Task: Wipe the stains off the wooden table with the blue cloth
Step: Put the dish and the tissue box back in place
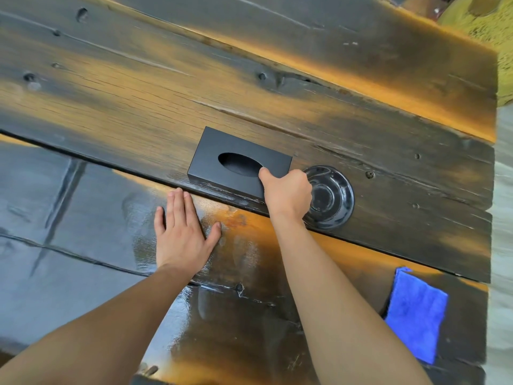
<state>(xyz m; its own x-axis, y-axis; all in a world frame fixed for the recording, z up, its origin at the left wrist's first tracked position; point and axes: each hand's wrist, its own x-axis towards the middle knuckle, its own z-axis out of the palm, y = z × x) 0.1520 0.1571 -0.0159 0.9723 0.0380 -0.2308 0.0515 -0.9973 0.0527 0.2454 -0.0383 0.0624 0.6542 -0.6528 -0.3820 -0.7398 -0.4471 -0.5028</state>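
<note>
Table (277, 87) is sitting stained; right hand (287, 194) is clamping the box (238, 162), probably clearing it, left hand (181, 232) fingers (177, 207) bracing flat together, cloth (415, 315) waiting right of them.

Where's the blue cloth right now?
Head view: the blue cloth lies on the wooden table near its right edge, untouched, right of the right forearm.
</note>
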